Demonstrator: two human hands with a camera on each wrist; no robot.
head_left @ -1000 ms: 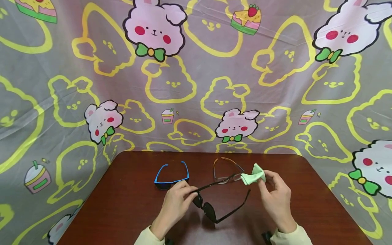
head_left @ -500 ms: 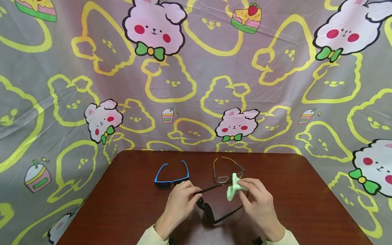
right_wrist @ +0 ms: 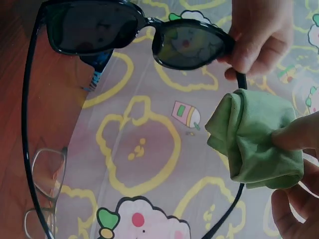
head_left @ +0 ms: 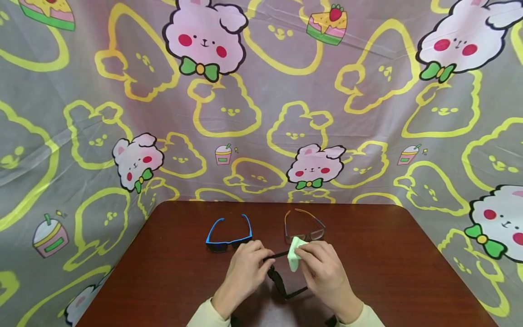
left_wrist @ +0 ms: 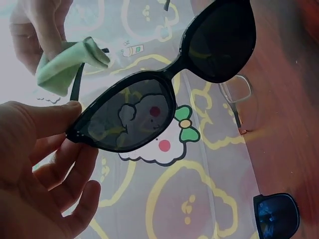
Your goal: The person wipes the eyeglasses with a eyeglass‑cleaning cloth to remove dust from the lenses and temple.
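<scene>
The left hand (head_left: 245, 271) pinches black sunglasses (head_left: 278, 282) at the corner where lens frame and temple arm meet. In the left wrist view the dark lenses (left_wrist: 130, 112) stretch right from the left hand (left_wrist: 45, 164). A folded light green cloth (head_left: 295, 254) is pinched by the right hand (head_left: 328, 277). The right wrist view has the green cloth (right_wrist: 261, 142) lying around one black temple arm, between the thumb and fingers of the right hand (right_wrist: 299, 174); the other arm curves free at the left.
Blue-framed sunglasses (head_left: 229, 242) rest on the brown table (head_left: 171, 272), behind the left hand. Thin-framed clear glasses with orange arm tips (head_left: 317, 235) lie behind the right hand. A grey cartoon-print cloth (head_left: 261, 91) hangs behind and beside the table.
The right hand has moved left with the green cloth, from the right of the sunglasses onto their far temple arm. The left hand keeps its pinch and has shifted slightly right.
</scene>
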